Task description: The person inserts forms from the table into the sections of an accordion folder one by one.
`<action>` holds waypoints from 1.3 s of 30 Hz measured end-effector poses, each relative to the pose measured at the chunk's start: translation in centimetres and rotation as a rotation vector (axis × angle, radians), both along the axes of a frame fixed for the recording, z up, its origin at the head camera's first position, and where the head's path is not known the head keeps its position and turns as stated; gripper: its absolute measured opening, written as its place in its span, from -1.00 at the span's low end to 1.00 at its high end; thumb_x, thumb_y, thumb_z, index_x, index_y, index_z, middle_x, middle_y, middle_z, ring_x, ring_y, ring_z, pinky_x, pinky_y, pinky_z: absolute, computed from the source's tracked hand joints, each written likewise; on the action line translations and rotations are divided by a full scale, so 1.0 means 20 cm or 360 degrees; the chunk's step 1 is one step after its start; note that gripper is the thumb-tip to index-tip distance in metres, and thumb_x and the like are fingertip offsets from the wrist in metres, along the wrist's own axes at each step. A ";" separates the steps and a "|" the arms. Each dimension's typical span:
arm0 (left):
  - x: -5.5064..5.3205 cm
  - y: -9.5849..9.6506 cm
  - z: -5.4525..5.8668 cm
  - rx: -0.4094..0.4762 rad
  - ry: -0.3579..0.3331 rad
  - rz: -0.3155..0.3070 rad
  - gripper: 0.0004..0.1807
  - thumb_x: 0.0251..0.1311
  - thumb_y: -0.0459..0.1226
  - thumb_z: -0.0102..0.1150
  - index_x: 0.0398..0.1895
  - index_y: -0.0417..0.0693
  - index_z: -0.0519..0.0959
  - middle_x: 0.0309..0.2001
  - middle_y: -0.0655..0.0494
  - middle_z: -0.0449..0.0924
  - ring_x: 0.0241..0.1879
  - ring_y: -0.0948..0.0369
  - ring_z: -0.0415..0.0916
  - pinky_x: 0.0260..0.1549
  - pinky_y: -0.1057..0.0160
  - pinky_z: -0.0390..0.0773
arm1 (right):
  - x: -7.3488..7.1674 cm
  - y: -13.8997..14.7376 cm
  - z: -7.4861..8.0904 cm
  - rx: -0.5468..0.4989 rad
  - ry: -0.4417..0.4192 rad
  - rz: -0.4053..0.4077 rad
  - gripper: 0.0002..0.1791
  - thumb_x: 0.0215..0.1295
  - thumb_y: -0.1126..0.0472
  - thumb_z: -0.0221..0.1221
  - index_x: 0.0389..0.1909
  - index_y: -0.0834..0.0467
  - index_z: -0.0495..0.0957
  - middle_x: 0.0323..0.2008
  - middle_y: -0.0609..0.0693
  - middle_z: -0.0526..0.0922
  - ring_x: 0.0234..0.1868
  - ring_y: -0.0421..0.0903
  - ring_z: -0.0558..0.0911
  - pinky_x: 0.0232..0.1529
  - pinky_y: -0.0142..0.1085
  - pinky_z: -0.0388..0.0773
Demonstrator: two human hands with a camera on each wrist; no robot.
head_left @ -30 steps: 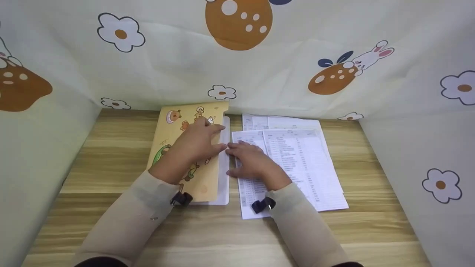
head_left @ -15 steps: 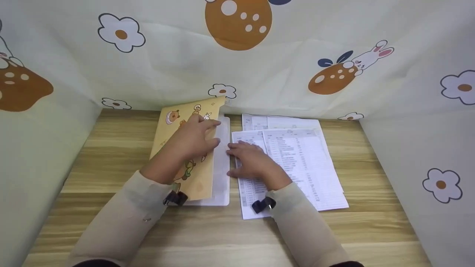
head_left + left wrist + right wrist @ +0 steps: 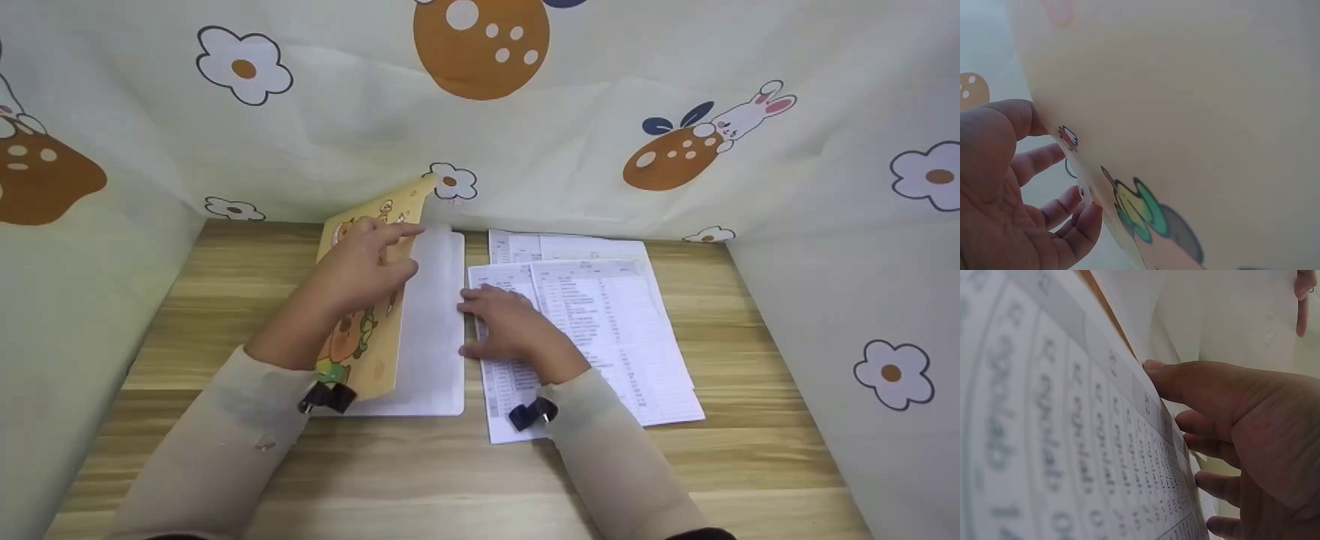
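Note:
In the head view, my left hand [image 3: 360,270] holds the free edge of a tan folder's cover [image 3: 379,360], printed with cartoon animals. The cover stands tilted up, and the white inside of the folder [image 3: 435,322] shows beneath it. Seen from the left wrist, the thumb meets the cover's edge [image 3: 1174,112] and the other fingers curl against the printed face; the thumb tip is partly hidden. My right hand [image 3: 514,326] rests on the left part of some printed sheets [image 3: 592,322], fingers spread towards the folder. In the right wrist view its fingertips touch the sheet's edge [image 3: 1100,416].
Everything lies on a wood-grain table [image 3: 420,480]. More printed paper [image 3: 585,246] sticks out behind the top sheets. A pale cloth wall [image 3: 337,127] with flowers and rabbits closes off the back and both sides.
My left hand has moved left and lifted the folder's cover higher, baring more of the white inside. The right hand and the sheets have stayed in place.

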State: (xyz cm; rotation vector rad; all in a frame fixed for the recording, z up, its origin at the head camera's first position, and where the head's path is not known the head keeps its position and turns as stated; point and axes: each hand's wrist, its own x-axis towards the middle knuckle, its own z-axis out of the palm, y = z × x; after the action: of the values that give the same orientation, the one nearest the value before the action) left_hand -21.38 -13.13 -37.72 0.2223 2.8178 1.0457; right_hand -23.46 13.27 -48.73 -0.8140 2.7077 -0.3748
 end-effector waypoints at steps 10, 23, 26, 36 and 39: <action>0.02 -0.10 0.02 0.0241 0.0009 -0.0046 -0.38 0.47 -0.07 0.09 0.58 0.42 0.41 0.44 -0.13 0.44 0.14 -0.08 0.51 0.07 -0.10 0.60 | 0.00 0.00 -0.01 -0.0008 -0.0022 -0.0022 -0.16 0.24 -0.22 0.44 0.54 -0.09 0.47 0.66 -0.19 0.29 0.73 0.05 0.15 0.71 0.14 0.05; 0.01 -0.18 0.01 0.0516 -0.0112 -0.0083 -0.36 0.50 -0.17 0.05 0.63 0.30 0.32 0.45 -0.17 0.37 0.17 -0.07 0.50 0.03 0.09 0.62 | 0.01 0.01 0.00 -0.0005 -0.0013 0.0007 -0.15 0.17 -0.22 0.47 0.49 -0.09 0.53 0.65 -0.21 0.30 0.74 0.00 0.13 0.72 0.12 0.00; 0.01 -0.20 0.00 0.0587 -0.0167 -0.0039 -0.33 0.49 -0.18 0.03 0.65 0.32 0.29 0.45 -0.15 0.35 0.13 -0.01 0.50 0.01 0.14 0.61 | 0.01 0.00 0.01 -0.0005 -0.0016 0.0018 -0.16 0.15 -0.22 0.48 0.47 -0.08 0.55 0.65 -0.22 0.31 0.74 -0.02 0.12 0.73 0.10 0.00; 0.02 -0.25 -0.01 0.0736 -0.0249 0.0012 -0.34 0.51 -0.18 0.00 0.65 0.36 0.28 0.40 -0.13 0.29 0.01 0.08 0.41 0.02 0.17 0.61 | 0.03 0.02 0.06 -0.0067 -0.0055 0.0026 -0.16 0.16 -0.23 0.46 0.49 -0.14 0.53 0.64 -0.26 0.31 0.74 -0.04 0.13 0.73 0.06 0.02; 0.03 -0.27 -0.01 0.0750 -0.0231 0.0007 -0.34 0.52 -0.19 -0.02 0.66 0.32 0.27 0.39 -0.16 0.29 -0.03 0.10 0.39 0.00 0.18 0.61 | 0.03 0.03 0.07 -0.0089 -0.0054 0.0020 -0.16 0.15 -0.25 0.45 0.49 -0.16 0.52 0.64 -0.28 0.31 0.73 -0.05 0.15 0.73 0.04 0.03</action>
State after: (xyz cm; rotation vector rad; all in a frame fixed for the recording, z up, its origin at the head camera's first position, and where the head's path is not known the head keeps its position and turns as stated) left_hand -20.86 -18.44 -37.96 0.1744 2.4078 1.6415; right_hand -22.94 13.93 -47.35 -0.8316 2.6708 -0.4595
